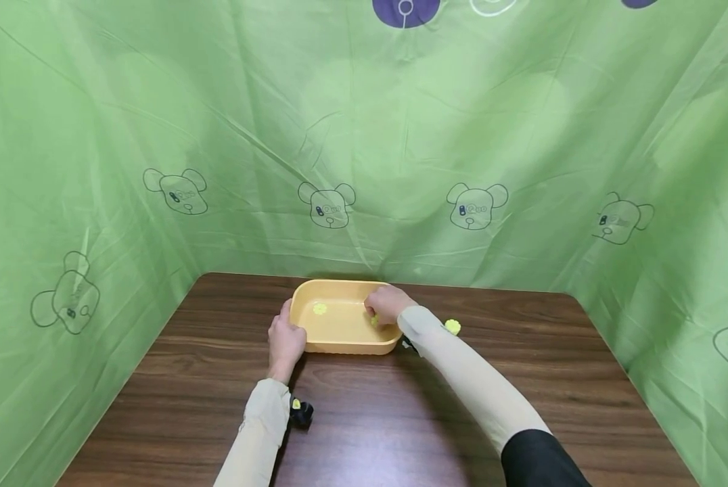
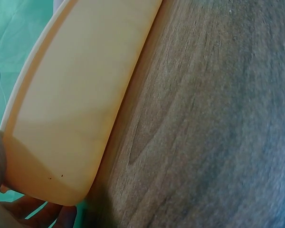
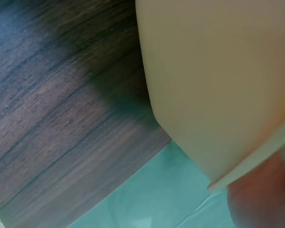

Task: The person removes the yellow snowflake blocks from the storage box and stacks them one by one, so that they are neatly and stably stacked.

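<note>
A shallow yellow plastic basin point(image 1: 342, 331) with rounded corners stands on the wooden table. My left hand point(image 1: 287, 342) grips its left end, thumb at the rim; in the left wrist view the fingers point(image 2: 40, 216) reach round the end wall. Inside the basin's right end, my right hand point(image 1: 388, 304) has curled fingers pinching a small yellow flower-shaped piece point(image 1: 374, 320), mostly covered by the hand. Another yellow flower-shaped piece point(image 1: 320, 309) lies on the basin floor toward the left. In the right wrist view the basin wall point(image 3: 209, 80) hides most of the right hand.
To the right of the basin a third yellow flower-shaped piece point(image 1: 452, 327) lies on the table point(image 1: 522, 379), beside the right sleeve. Behind the table's back edge hangs a green curtain point(image 1: 400, 237) printed with bear faces, which also runs along both sides.
</note>
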`<state>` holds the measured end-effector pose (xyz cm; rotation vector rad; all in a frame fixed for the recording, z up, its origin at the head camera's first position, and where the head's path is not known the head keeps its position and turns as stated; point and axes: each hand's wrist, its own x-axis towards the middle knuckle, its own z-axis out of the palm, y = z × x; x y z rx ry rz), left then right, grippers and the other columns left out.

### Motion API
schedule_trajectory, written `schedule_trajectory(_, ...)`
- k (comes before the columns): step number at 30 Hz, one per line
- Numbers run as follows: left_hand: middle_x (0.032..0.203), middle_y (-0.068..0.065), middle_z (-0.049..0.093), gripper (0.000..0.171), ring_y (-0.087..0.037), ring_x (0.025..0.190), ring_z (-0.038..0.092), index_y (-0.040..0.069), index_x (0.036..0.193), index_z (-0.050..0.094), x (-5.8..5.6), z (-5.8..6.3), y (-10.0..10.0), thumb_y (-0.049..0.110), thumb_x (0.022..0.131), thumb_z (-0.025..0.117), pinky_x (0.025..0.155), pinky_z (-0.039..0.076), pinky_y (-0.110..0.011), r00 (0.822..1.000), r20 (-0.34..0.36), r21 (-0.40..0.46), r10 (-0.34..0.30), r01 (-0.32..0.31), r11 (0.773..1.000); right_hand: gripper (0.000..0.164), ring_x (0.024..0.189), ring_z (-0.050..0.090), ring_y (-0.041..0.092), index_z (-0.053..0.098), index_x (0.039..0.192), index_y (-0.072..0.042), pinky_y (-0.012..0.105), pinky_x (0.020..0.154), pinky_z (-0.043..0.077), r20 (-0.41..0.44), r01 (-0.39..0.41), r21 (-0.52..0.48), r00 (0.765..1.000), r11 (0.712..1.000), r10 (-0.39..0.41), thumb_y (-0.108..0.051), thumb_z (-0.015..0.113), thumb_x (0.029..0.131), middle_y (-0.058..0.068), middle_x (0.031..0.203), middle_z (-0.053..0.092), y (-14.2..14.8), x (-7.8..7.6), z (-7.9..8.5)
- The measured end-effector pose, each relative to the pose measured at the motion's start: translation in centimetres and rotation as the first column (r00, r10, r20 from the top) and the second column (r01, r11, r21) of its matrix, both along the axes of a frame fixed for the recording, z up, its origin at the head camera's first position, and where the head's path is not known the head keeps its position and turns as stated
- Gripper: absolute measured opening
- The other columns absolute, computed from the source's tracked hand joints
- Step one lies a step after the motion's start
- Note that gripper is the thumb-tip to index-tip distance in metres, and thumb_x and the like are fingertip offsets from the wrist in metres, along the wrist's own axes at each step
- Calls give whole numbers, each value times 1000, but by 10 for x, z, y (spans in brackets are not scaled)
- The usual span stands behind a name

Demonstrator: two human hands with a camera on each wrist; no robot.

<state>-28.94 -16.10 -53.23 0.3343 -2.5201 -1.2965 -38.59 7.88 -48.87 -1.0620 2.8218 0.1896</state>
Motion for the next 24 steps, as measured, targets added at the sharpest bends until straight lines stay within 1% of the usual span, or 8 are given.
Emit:
schedule_trajectory(3,122,-33,59,70,-49,112,57,8,152,44,0,0,0,-2,83,45,98,44,-60,1000,-2,0,-2,2,1000,24,78,55,14,71,82,-17,31,80,48,9,5,-17,1000,1000,-5,-14,90,67,-10,79,62,2,-1,-2)
schedule_trajectory(8,121,-33,59,70,-50,111,57,8,151,45,0,0,1,-4,82,45,97,45,-60,1000,-11,-11,1,-1,1000,25,80,55,13,69,83,-17,31,74,49,35,21,-33,999,999,-20,-12,89,69,-9,84,63,4,0,0)
schedule_trajectory(11,121,-33,59,69,-50,111,57,8,151,44,0,0,1,-4,83,45,97,45,-60,1000,-7,-12,-2,2,1000,26,80,55,13,68,81,-17,32,72,49,44,27,-39,999,999,-25,-11,89,68,-9,84,63,5,1,0)
schedule_trajectory(17,122,-32,59,71,-49,112,57,9,152,44,0,-1,1,-3,83,46,98,44,-60,1000,0,1,-2,2,1000,25,79,54,12,66,82,-18,30,69,47,62,45,-42,997,998,-42,-10,87,70,-9,82,60,6,0,-1)
schedule_trajectory(24,125,-30,57,71,-47,114,56,10,154,41,-1,0,0,-1,84,45,100,44,-59,1000,21,10,-8,8,1000,21,78,54,12,67,86,-15,29,66,46,73,43,-94,997,995,-36,-8,82,74,-7,82,60,9,2,0)
